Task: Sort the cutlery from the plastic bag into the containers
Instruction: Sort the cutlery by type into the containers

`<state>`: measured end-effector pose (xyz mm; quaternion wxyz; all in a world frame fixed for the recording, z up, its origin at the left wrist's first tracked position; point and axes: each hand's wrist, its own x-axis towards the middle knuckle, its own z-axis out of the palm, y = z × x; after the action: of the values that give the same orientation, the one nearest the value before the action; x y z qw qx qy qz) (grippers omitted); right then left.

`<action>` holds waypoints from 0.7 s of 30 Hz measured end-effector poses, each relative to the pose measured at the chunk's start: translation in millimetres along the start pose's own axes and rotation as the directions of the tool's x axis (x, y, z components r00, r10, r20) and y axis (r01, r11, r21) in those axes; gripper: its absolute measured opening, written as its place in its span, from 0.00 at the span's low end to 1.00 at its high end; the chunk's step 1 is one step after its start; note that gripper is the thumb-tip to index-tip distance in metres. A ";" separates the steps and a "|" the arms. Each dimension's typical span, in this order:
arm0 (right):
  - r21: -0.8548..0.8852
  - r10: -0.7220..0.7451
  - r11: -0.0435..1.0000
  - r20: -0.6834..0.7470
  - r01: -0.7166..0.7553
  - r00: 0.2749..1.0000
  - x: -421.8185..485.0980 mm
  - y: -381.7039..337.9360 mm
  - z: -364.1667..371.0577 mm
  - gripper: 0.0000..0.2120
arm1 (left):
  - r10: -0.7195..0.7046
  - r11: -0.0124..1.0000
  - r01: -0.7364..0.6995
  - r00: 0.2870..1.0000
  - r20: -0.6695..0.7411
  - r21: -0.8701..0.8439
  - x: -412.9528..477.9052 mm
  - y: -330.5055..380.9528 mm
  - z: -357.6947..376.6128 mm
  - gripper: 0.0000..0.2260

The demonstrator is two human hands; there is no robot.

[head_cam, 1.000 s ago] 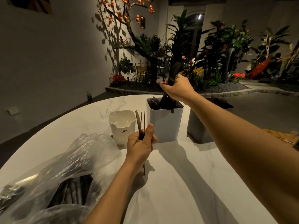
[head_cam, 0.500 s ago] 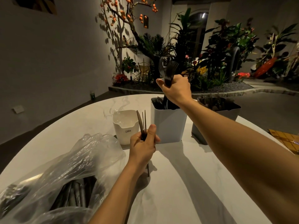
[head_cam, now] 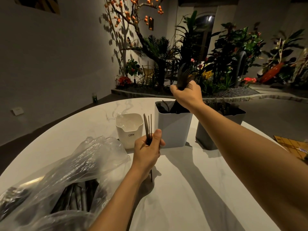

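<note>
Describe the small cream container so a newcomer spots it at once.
On the white marble table, beyond the plastic bag, containers stand in a row. The small cream container is leftmost, beside the taller pale grey container. It alone is short, with a notched rim and black lettering.

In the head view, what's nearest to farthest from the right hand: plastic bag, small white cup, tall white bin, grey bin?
1. Tall white bin, below the right hand.
2. Grey bin, on its right.
3. Small white cup, leftward.
4. Plastic bag, far left.
</note>
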<state>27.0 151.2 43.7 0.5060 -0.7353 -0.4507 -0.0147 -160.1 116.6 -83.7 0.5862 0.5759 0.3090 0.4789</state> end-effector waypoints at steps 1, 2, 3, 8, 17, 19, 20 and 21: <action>0.011 0.004 1.000 -0.035 -0.004 0.999 0.2 -1.5 -0.9 0.13 | 0.001 1.000 -0.001 1.000 0.001 0.001 0.2 -0.4 -0.1 0.21; 0.004 0.016 1.000 -0.023 -0.016 1.000 1.1 -3.0 -0.6 0.13 | 0.001 1.000 -0.001 1.000 0.001 0.002 0.7 -0.8 -0.1 0.21; -0.049 0.039 0.998 0.027 -0.037 0.999 2.7 -2.9 0.0 0.12 | 0.000 1.000 0.000 1.000 0.000 0.002 1.2 -1.2 -0.1 0.21; -0.444 0.226 0.892 0.275 -0.085 0.935 1.0 -2.0 3.1 0.33 | 0.005 1.000 -0.005 1.000 0.000 0.021 1.6 -1.9 0.1 0.20; -0.304 0.173 0.951 0.369 -0.057 0.913 -1.1 -5.3 -12.9 0.57 | -0.027 1.000 0.027 0.998 0.048 0.006 -1.4 -6.1 0.2 0.22; -0.201 0.087 0.979 0.266 -0.033 0.960 -10.4 -7.2 -20.6 0.46 | -0.043 0.999 0.043 0.996 0.072 0.004 -2.7 -6.3 0.3 0.22; -0.131 -0.003 0.991 0.172 0.026 0.985 -15.9 -6.2 -22.6 0.39 | -0.055 0.999 0.054 0.995 0.083 0.008 -3.0 -6.1 0.2 0.23; -0.082 -0.103 0.991 0.059 0.108 0.993 -23.1 -4.9 -23.7 0.32 | -0.065 0.998 0.064 0.994 0.093 0.012 -2.9 -5.8 0.0 0.23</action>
<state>20.3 118.7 47.8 0.4602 -0.7315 -0.5015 -0.0406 -160.0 114.7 -89.9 0.6126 0.5898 0.3017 0.4310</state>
